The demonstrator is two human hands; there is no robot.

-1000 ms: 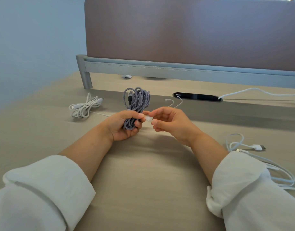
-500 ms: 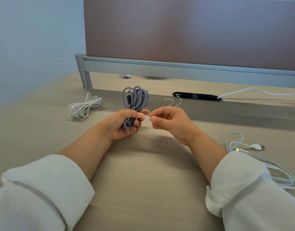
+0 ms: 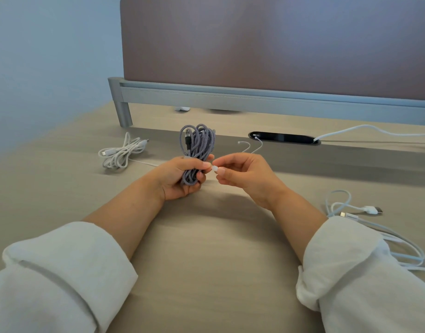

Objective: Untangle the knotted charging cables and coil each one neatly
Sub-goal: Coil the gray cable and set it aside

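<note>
Left hand [image 3: 176, 180] gripped the braided coil [image 3: 197, 143], right hand [image 3: 245, 175] pinched a white plug [image 3: 214, 168]; white coil [image 3: 120, 156] lay far left, loose cable [image 3: 370, 209] near right.

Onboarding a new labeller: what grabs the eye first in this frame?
The grey braided cable bundle stands out, gripped upright in the left hand at centre, with the right hand pinching a small white piece beside it. Next, a coiled white cable lies on the desk far left, and loose white cables sprawl at the right edge.
</note>
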